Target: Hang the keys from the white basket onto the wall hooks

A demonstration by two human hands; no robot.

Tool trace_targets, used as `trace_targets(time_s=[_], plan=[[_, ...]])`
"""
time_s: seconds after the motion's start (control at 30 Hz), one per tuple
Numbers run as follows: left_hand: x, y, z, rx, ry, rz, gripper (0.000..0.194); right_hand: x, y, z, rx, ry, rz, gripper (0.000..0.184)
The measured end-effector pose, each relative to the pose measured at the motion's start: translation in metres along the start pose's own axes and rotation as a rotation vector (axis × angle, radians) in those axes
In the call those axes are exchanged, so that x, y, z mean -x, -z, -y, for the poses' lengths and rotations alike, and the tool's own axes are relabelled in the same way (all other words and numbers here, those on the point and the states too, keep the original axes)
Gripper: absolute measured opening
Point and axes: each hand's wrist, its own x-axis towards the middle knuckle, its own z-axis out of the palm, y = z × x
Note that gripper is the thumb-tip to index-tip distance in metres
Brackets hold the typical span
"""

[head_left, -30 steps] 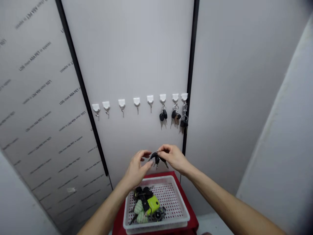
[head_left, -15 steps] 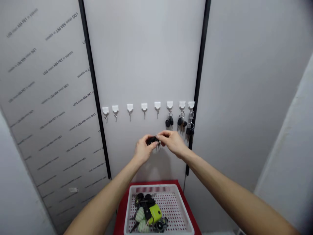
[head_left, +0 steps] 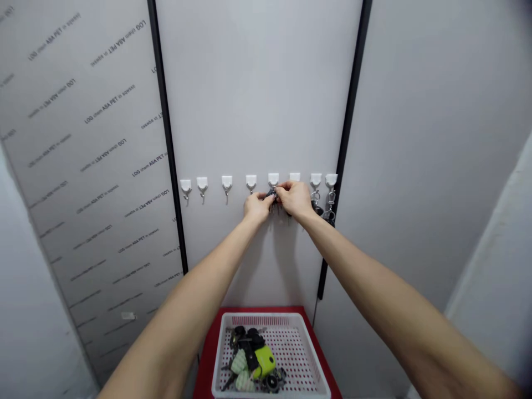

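Both my hands meet just under a white wall hook (head_left: pixel 273 179) in the middle right of the row. Between their fingertips is a bunch of keys (head_left: pixel 272 195) with black heads, its metal blades pointing down. My left hand (head_left: pixel 256 207) pinches the black heads from the left. My right hand (head_left: pixel 294 198) pinches the top of the bunch from the right, close to the hook's metal end. Whether the ring touches the hook is hidden by the fingers. Behind my right hand another white hook (head_left: pixel 295 177) is partly covered, as are its keys.
More hooks (head_left: pixel 226 182) run leftward along the white panel. Key bunches (head_left: pixel 316 206) hang at the right, near a black strip (head_left: pixel 349 111). Below, a white plastic basket (head_left: pixel 310 354) on a red surface (head_left: pixel 208 354) holds several key sets and a yellow-green case (head_left: pixel 265 360).
Both hands have risen with the bunch of keys from below the row up to a hook. The view has shifted slightly, and my right hand now covers part of the neighbouring hook.
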Motion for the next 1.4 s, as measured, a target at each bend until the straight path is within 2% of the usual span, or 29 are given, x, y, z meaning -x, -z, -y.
trace_targets(time_s=[0.23, 0.37, 0.5, 0.6, 0.67, 0.77, 0.83, 0.9, 1.0, 1.2, 1.4], plan=[[-0.004, -0.006, 0.007, -0.135, 0.043, -0.074, 0.027, 0.000, 0.000, -0.002, 0.138, -0.010, 0.040, 0.016], [0.002, -0.004, 0.008, -0.170, 0.056, -0.014, 0.026, 0.006, 0.001, -0.004, 0.103, -0.030, 0.088, 0.022], [0.025, 0.006, 0.019, -0.097, 0.079, 0.069, 0.029, 0.026, 0.006, -0.010, 0.090, 0.096, -0.014, 0.024], [0.056, 0.019, 0.049, -0.126, 0.076, 0.132, 0.029, 0.062, 0.005, -0.026, 0.083, 0.212, -0.041, 0.024], [0.085, 0.030, 0.078, -0.209, 0.074, 0.205, 0.027, 0.100, -0.001, -0.046, 0.094, 0.218, 0.099, 0.023], [0.131, 0.048, 0.126, -0.359, 0.112, 0.310, 0.022, 0.165, -0.016, -0.085, 0.164, 0.098, 0.508, 0.020], [0.156, 0.059, 0.152, -0.470, 0.160, 0.347, 0.020, 0.202, -0.027, -0.107, 0.192, 0.006, 0.718, 0.020], [0.174, 0.067, 0.171, -0.555, 0.198, 0.368, 0.020, 0.226, -0.036, -0.122, 0.200, -0.069, 0.831, 0.022], [0.188, 0.074, 0.185, -0.623, 0.162, 0.400, 0.019, 0.238, -0.045, -0.128, 0.218, -0.080, 0.899, 0.024], [0.198, 0.070, 0.187, -0.803, 0.020, 0.537, 0.020, 0.233, -0.055, -0.131, 0.348, -0.166, 1.030, 0.024], [0.200, 0.069, 0.188, -0.865, -0.018, 0.581, 0.019, 0.236, -0.062, -0.144, 0.319, -0.191, 1.032, 0.022]])
